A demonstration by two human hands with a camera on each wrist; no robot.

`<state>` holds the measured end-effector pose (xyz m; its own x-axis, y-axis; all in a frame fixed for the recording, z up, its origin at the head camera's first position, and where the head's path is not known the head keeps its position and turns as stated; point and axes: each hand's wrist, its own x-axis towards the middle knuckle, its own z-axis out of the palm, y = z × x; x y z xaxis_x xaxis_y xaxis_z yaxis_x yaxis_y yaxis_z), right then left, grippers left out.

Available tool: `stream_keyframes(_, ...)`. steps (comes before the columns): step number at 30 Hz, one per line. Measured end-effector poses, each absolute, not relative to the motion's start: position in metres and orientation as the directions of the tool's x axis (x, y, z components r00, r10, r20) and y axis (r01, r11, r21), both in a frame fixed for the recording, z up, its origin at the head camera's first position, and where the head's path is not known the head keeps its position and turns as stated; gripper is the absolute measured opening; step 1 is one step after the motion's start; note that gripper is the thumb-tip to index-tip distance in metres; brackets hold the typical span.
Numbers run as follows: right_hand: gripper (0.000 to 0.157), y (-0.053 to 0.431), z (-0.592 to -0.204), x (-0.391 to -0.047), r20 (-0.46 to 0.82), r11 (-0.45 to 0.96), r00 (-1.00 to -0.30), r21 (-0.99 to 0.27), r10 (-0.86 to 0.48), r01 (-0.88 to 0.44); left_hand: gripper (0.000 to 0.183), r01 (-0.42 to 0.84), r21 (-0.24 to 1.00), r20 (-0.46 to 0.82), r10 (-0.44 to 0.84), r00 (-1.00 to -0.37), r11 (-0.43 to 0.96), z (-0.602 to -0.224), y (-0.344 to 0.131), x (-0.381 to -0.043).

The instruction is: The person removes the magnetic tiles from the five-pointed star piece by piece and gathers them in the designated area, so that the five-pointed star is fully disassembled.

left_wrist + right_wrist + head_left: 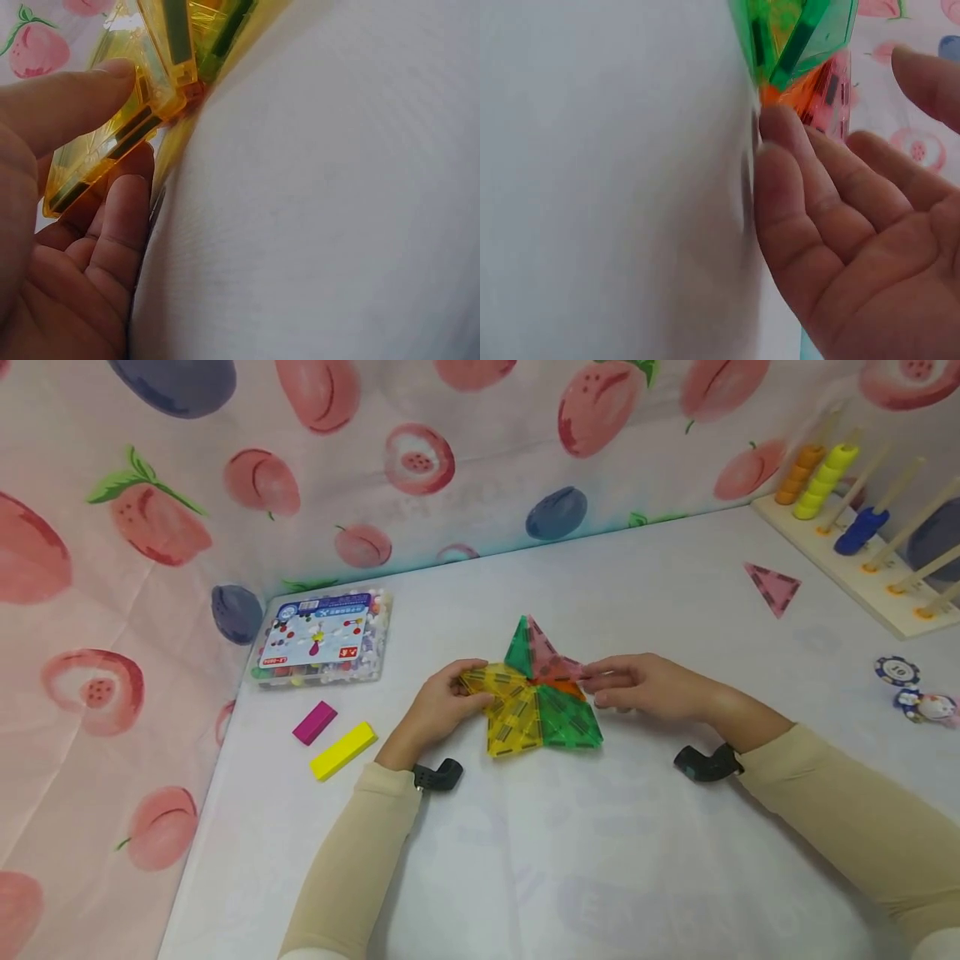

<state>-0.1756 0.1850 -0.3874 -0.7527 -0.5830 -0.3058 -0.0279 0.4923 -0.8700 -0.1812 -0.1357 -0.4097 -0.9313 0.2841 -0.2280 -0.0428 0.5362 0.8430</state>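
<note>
A cluster of translucent magnetic triangle tiles lies mid-table: yellow tiles [513, 718] on the left, a green tile [567, 718] flat at the front, and a green tile [519, 650] and a pink tile [545, 647] tilted up at the back over an orange tile [558, 679]. My left hand [468, 687] pinches the outer yellow tile [112, 142], thumb on top and fingers beneath, lifting its edge. My right hand [592, 681] lies with relaxed fingers [780, 127] touching the orange tile [814, 90] and the pink tile's corner; the thumb stands apart.
A clear box of pegs [322, 639] sits at the back left, with a magenta block [314, 722] and a yellow block [342, 750] in front. A lone pink triangle [774, 587], a bead rack [862, 535], a poker chip [897, 671] and a small figure [930, 706] are on the right.
</note>
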Motion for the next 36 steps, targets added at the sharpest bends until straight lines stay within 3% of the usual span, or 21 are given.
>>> stream_keyframes(8,0.058,0.176,-0.391,-0.177,-0.209,0.464,-0.807,-0.881,-0.552,-0.09,0.048,-0.03,0.834,-0.212,0.27,-0.939,0.551,-0.416,-0.135,-0.183)
stream_keyframes(15,0.059,0.165,-0.394,-0.19,-0.263,0.537,-0.828,-0.842,-0.496,-0.054,0.048,-0.027,0.82,-0.217,0.267,-0.939,0.572,-0.416,-0.134,-0.184)
stream_keyframes(23,0.055,0.166,-0.398,-0.202,-0.282,0.56,-0.896,-0.827,-0.343,0.046,0.05,-0.032,0.818,-0.231,0.278,-0.932,0.574,-0.416,-0.133,-0.185)
stream_keyframes(29,0.043,0.184,-0.396,-0.216,-0.238,0.523,-0.952,-0.846,-0.192,0.106,0.048,-0.025,0.811,-0.217,0.261,-0.941,0.585,-0.416,-0.132,-0.186)
stream_keyframes(36,0.042,0.233,-0.397,-0.237,-0.162,0.64,-0.982,-0.765,-0.095,0.065,0.049,-0.036,0.813,-0.229,0.261,-0.938,0.581,-0.414,-0.136,-0.186)
